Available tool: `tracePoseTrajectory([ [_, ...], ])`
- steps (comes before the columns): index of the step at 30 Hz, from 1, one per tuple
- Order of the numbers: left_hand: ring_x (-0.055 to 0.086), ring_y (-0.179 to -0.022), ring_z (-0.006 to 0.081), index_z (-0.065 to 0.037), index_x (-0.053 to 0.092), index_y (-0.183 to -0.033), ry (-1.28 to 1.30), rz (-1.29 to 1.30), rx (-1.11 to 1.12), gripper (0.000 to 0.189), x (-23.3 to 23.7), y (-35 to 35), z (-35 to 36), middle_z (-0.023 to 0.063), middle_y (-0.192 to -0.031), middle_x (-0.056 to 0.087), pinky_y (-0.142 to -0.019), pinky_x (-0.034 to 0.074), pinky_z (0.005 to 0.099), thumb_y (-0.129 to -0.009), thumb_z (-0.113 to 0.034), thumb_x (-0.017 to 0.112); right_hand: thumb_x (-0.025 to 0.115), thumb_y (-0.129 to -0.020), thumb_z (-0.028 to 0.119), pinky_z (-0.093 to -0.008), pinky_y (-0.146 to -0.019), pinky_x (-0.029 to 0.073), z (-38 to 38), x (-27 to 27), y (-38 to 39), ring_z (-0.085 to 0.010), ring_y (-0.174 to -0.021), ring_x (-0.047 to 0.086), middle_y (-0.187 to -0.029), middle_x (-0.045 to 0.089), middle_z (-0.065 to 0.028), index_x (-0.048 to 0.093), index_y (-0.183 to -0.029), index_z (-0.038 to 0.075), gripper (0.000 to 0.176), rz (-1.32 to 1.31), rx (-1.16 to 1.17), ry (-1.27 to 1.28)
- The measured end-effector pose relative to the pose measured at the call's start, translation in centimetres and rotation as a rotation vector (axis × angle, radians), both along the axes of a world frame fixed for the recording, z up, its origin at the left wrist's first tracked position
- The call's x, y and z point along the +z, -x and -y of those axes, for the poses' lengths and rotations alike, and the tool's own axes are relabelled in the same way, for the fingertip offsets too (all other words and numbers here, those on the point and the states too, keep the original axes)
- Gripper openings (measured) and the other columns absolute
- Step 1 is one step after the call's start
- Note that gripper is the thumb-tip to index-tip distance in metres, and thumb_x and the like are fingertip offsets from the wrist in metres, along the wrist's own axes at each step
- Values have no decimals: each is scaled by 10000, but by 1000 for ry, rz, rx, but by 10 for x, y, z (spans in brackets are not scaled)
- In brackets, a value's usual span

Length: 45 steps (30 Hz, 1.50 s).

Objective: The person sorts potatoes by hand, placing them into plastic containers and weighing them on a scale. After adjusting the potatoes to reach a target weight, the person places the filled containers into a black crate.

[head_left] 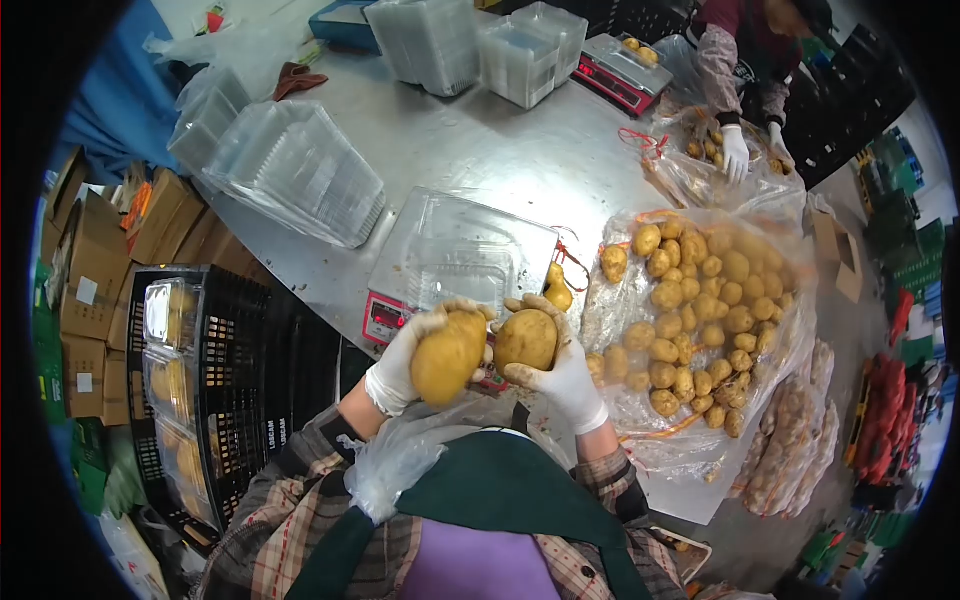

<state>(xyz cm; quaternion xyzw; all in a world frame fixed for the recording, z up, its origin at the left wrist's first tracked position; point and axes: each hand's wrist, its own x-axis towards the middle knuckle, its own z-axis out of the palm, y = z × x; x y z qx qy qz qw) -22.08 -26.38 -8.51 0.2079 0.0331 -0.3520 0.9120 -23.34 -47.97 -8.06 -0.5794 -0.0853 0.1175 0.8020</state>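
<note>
My left hand [405, 362], in a dirty white glove, is closed around a large yellow potato [447, 358]. Close beside it, my right hand [570, 375], gloved as well, grips a rounder brown potato [527, 339]. Both potatoes are held up in front of my chest, a small gap between them. Just beyond my hands, a clear plastic tray [465, 260] rests on a scale with a red front [385, 317]. Small potatoes [558, 290] lie at the scale's right edge. To the right, many potatoes [690, 300] lie on an opened plastic bag [610, 240].
Stacked clear trays [295, 170] stand at the left of the metal table [440, 140], more at the back. A black crate [215, 400] holds filled packs at left. At the upper right, a co-worker's gloved hands [735, 153] are at another potato bag, near a second scale [620, 75].
</note>
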Motion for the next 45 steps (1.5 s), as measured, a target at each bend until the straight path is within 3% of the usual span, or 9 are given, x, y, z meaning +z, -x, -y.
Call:
tracePoseTrajectory([
  [4,540,-1039,324,-54,452,-1266,236,-383,122,479,-5,-7,-5,189,-1252,479,-767,545,421,-946,-408,417,718,-779,129,-336,-857,514,-9,-21,2,-243,-1140,547,-1291,509,-141,371,-1350,28,675,-288,27,-403],
  [11,490,-1086,314,-33,425,-1250,265,-590,135,595,1,-7,-14,181,-1204,449,-710,538,332,-891,-489,553,538,-937,329,-288,-624,542,-15,-47,-1,-246,-947,635,-1193,570,-188,441,-1280,38,460,-792,-53,-976],
  [23,489,-1067,308,-42,459,-1228,179,-546,136,560,-2,-8,-24,185,-1184,463,-724,519,340,-900,-488,540,511,-920,481,-316,-589,538,-30,-43,-14,-219,-783,642,-1061,614,-182,508,-1210,32,535,-922,80,-1064],
  [27,559,-1021,259,-63,461,-1253,-310,-127,270,460,8,-23,-27,144,-1176,515,-799,514,352,-909,-346,576,562,-916,393,-311,-620,538,-38,-33,-22,-222,-814,646,-1070,606,-195,489,-1235,11,503,-650,-72,-573],
  [31,495,-1122,301,-82,414,-1347,-1477,840,563,537,-9,-59,-28,170,-1275,493,-990,411,377,-850,-166,600,589,-917,308,-310,-736,533,-56,-56,-45,-257,-858,646,-1095,594,-205,413,-1328,-23,555,-62,-291,288],
  [34,464,-1131,325,-119,439,-1348,-1994,1151,164,537,-35,-69,-34,220,-1350,446,-1023,371,405,-832,-150,588,621,-874,280,-351,-828,503,-56,-33,-50,-299,-886,654,-1145,594,-215,463,-1300,-46,558,95,-200,735],
  [36,472,-1106,341,-124,524,-1289,-1840,1145,94,455,-52,-72,-44,202,-1309,510,-1012,372,415,-835,-110,553,621,-868,284,-346,-824,500,-50,-50,-53,-294,-882,652,-1162,591,-211,532,-1255,-21,501,246,-175,1028],
  [42,589,-950,134,-34,622,-1159,-1459,790,411,274,-29,-72,-113,94,-1034,668,-837,453,277,-907,-68,521,600,-934,225,-240,-539,491,13,-74,-67,-95,-623,618,-862,672,-77,587,-1198,-4,349,-192,-259,476],
  [45,581,-972,116,-59,616,-1173,-1507,582,535,264,-14,-62,-166,43,-1087,660,-821,446,266,-956,-151,497,579,-946,237,-222,-578,507,43,-93,-83,-133,-754,644,-1042,651,-102,593,-1149,-28,335,-254,-356,526],
])
